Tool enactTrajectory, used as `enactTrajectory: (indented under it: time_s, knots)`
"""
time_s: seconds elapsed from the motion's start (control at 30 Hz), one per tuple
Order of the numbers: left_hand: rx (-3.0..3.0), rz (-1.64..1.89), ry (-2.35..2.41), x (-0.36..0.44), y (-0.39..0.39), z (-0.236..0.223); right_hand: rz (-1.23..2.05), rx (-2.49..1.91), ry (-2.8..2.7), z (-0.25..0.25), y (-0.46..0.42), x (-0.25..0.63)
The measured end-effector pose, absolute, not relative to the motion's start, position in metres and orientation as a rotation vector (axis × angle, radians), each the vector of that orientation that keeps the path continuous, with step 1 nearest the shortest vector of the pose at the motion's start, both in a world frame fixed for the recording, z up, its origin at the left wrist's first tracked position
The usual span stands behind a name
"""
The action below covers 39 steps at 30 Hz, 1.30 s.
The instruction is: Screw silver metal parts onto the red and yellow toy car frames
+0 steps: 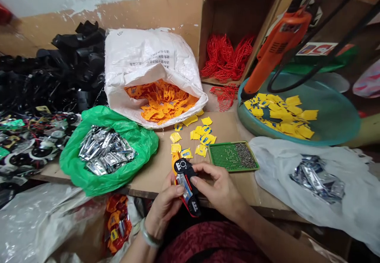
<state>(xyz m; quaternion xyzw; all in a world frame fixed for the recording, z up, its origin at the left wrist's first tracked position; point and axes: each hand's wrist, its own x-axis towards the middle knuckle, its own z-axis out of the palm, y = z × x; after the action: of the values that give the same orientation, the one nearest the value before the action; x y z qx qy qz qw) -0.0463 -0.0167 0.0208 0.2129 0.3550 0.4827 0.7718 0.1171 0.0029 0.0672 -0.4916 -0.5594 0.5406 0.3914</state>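
Note:
Just over the table's front edge, my left hand [166, 201] grips a long plastic toy body [187, 183] from its left side. The body has black, orange and silver parts, a red edge and white markings. On its right side, my right hand [221, 185] pinches the black part with thumb and fingertips. Several yellow plastic pieces [202, 150] with blue patches lie just beyond the toy body. To the right of them sits a green tray [218, 158] of small metal screws [245, 155]. Parts of the toy body are hidden by my fingers.
Silver pieces [103, 152] fill a green bag [145, 140] at left. Behind stands a white sack [148, 49] of orange pieces [166, 102]. An orange electric screwdriver [276, 51] hangs over a teal basin [335, 116]. A white bag [273, 156] lies right; black parts [80, 65] pile left.

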Motion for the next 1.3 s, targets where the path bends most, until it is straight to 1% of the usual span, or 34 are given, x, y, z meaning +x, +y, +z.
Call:
enactTrajectory:
  time_s: [0.2, 0.57, 0.8, 0.87, 0.9, 0.97, 1.03, 1.1, 1.17, 1.3]
  knots:
    - [0.464, 1.06, 0.759, -0.044, -0.019, 0.023, 1.537, -1.18, -1.247, 0.062, 0.006, 0.116]
    - [0.473, 1.025, 0.752, -0.042, -0.018, 0.024, 1.786, -1.188, -0.974, 0.061, 0.007, 0.115]
    - [0.451, 1.007, 0.71, -0.036, -0.014, 0.022, 1.746, -1.213, -1.031, 0.063, 0.008, 0.123]
    - [0.433, 1.016, 0.681, -0.032, -0.011, 0.024, 1.661, -1.233, -1.144, 0.067, 0.008, 0.127]
    - [0.425, 1.019, 0.662, -0.03, -0.01, 0.025, 1.553, -1.244, -1.193, 0.069, 0.01, 0.13]
    - [0.415, 1.019, 0.627, -0.027, -0.007, 0.029, 1.214, -1.253, -1.211, 0.074, 0.02, 0.141]
    - [0.411, 1.012, 0.62, -0.026, -0.005, 0.031, 0.814, -1.229, -1.116, 0.08, 0.039, 0.155]
    - [0.417, 1.011, 0.643, -0.026, -0.003, 0.033, 0.534, -1.194, -1.033, 0.089, 0.066, 0.169]
    - [0.412, 0.991, 0.666, -0.025, -0.003, 0.031, 0.411, -1.166, -1.024, 0.099, 0.097, 0.181]
    - [0.388, 0.998, 0.703, -0.021, -0.002, 0.021, 0.474, -1.102, -1.145, 0.112, 0.151, 0.191]
